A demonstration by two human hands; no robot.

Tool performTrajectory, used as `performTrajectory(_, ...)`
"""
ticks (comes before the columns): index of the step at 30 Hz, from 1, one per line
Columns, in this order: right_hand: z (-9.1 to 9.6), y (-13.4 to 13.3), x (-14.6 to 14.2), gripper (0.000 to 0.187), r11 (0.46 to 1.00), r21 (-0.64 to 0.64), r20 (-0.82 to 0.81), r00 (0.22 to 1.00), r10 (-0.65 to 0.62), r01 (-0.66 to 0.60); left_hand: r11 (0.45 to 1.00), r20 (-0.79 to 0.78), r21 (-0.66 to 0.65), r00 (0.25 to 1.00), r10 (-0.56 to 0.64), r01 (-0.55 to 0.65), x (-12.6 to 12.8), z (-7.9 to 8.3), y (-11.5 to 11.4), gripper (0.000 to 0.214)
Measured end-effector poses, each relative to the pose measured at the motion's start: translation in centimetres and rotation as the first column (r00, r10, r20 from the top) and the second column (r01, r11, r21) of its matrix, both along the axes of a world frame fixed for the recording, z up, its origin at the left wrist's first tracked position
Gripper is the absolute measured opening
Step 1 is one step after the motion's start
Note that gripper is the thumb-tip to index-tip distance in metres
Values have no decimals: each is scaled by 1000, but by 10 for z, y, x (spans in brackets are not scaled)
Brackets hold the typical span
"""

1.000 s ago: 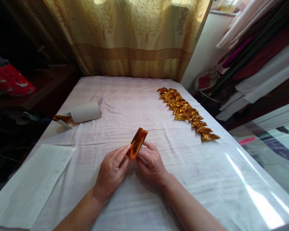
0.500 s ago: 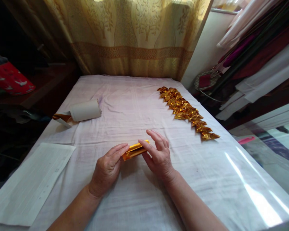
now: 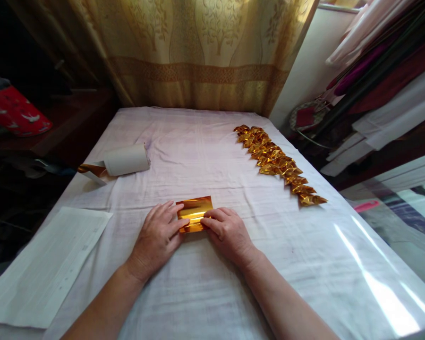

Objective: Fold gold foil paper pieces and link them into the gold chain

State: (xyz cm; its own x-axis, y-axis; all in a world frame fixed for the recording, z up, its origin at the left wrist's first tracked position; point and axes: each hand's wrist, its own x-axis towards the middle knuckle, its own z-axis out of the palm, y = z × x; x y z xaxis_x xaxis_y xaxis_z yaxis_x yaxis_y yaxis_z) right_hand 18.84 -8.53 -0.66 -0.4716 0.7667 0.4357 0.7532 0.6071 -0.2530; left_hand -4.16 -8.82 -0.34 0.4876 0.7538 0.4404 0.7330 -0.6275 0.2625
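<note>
A small sheet of shiny gold foil paper [image 3: 196,206] lies on the white cloth in front of me, a fold running along its near side. My left hand [image 3: 159,229] holds the left edge, thumb on the near fold and fingertips over the upper left. At the right edge, my right hand [image 3: 230,232] has its thumb and fingers bunched together on the near fold. Both wrists rest low over the cloth. Farther right, several folded gold foil pieces [image 3: 274,160] sit nested in a slanting row.
A white-backed roll [image 3: 127,159] with a gold foil end lies at the left. Nearer me is a pale flat sheet [image 3: 53,264]. The white cloth [image 3: 184,141] reaches a gold curtain [image 3: 205,75]. Clothes [image 3: 393,118] hang at the right; a red patterned container [image 3: 17,111] stands left.
The gold foil paper has gone from folded up between my hands to opened out flatter on the cloth. My right fingers have come down and closed on its right edge; my left fingers have spread.
</note>
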Motion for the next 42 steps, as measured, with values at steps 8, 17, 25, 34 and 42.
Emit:
performTrajectory(8, 3, -3, 9, 12, 993, -111, -110, 994, 24, -36, 994, -29, -99, 999, 39, -42, 13, 9, -11, 13)
performTrajectory(17, -1, 5, 17, 9, 977, -192, -164, 979, -123, 91, 982, -47, -113, 988, 146, -151, 17, 6, -10, 19)
performTrajectory(25, -4, 4, 6, 14, 961, -162, -121, 962, -247, 226, 970, -69, -81, 972, 223, -228, 21, 3, -10, 18)
performTrajectory(34, -5, 1, 1, 17, 940, -164, -65, 948, -312, 298, 962, -103, -113, 966, 239, -250, 22, 4, -7, 24)
performTrajectory(42, -6, 0, -1, 7, 927, -196, -89, 935, -342, 321, 951, -93, -131, 958, 270, -281, 23, 2, -6, 27)
